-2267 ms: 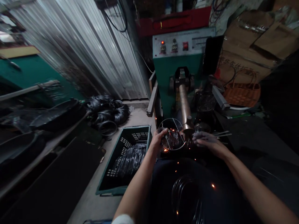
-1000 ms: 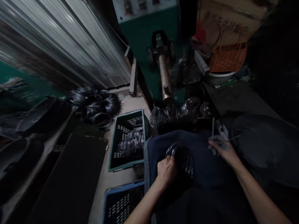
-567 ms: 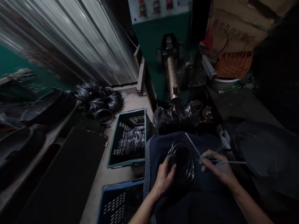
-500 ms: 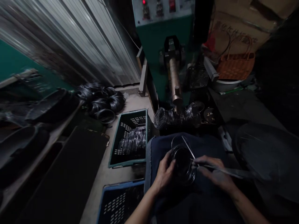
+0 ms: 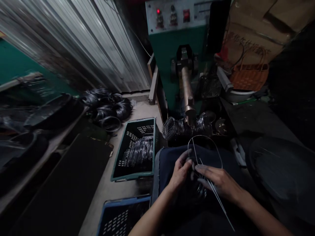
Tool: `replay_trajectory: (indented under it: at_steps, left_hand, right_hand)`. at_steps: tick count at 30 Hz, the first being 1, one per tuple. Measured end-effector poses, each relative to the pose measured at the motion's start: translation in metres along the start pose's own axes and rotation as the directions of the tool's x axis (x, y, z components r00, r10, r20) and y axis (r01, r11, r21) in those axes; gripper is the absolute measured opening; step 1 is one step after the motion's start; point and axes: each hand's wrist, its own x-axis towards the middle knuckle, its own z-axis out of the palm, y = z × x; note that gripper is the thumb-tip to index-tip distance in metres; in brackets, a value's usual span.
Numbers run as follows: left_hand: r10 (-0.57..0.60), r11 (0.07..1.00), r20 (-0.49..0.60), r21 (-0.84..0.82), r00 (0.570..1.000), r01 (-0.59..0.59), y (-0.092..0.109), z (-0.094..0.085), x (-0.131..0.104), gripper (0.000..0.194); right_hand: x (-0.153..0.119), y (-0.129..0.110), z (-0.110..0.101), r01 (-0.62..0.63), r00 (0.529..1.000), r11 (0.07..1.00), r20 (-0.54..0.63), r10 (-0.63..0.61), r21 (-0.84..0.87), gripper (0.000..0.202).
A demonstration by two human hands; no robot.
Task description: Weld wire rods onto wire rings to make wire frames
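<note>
My left hand (image 5: 181,171) is closed, with thumb and forefinger pinching the side of a thin wire ring (image 5: 218,149). The ring stands up above my lap, and a straight wire crosses its left part. My right hand (image 5: 220,182) is closed around a few thin straight wires (image 5: 222,206), which slant down to the right below the palm. Its fingertips come close to the left hand's; whether they also touch the ring I cannot tell. Beneath both hands, several wire rings (image 5: 201,190) lie on the dark blue cloth (image 5: 169,157) over my lap, partly hidden.
Ahead stands a green machine (image 5: 162,46) with a copper-coloured arm (image 5: 186,83) above a row of wire rings (image 5: 171,127). To the left are a green crate (image 5: 145,173) holding wire pieces, a blue crate (image 5: 115,205) and wire coils (image 5: 123,108). A dark round pan (image 5: 278,167) lies right.
A wire ring now stands raised between my hands, where the rings lay lower in the left hand. The straight wires have swung to slant below my right hand. The view has shifted slightly.
</note>
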Motion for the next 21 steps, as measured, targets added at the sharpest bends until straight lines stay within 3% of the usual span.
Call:
replay_trajectory:
  at_steps: [7,21]
  left_hand:
    - [0.035,0.999,0.036,-0.002,0.999,-0.035,0.009,0.003,0.011,0.058]
    - [0.1,0.995,-0.064,-0.01,0.993,-0.101,0.016,0.009,0.025,0.056]
  right_hand:
    - [0.01,0.006,-0.005,0.035,0.999,0.998,-0.017,-0.036,-0.058,0.035]
    - [0.029,0.015,-0.016,0.034,0.998,0.999,-0.058,-0.034,0.009,0.046]
